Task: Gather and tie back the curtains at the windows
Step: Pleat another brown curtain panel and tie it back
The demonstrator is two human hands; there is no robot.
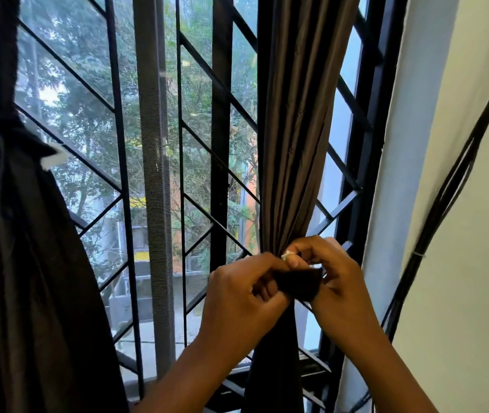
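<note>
Right curtain (294, 138): brown-grey, bunched into a narrow column in front of the window grille (118, 174), pinched in tight at the height of the two hands and hanging on darker below them.
Tie-back (300, 283): a dark band crossing the front of that bunch, stretched between the hands; a small pale piece (287, 255) shows at its upper edge, too small for me to make out.
Left hand (243, 296): fingers curled round the left end of the band, knuckles towards me, pressed against the gathered cloth.
Right hand (329, 272): thumb and fingertips pinching the band's right end and the pale piece, just beside the other hand.
Left curtain (20, 263): dark, already cinched by a band high up at the left edge, a white tab (54, 159) sticking out of its folds.
Wall (460, 234): pale, to the right of the window, with black cables (445, 201) running down it.
Outside: trees and a building beyond the mesh and bars.
</note>
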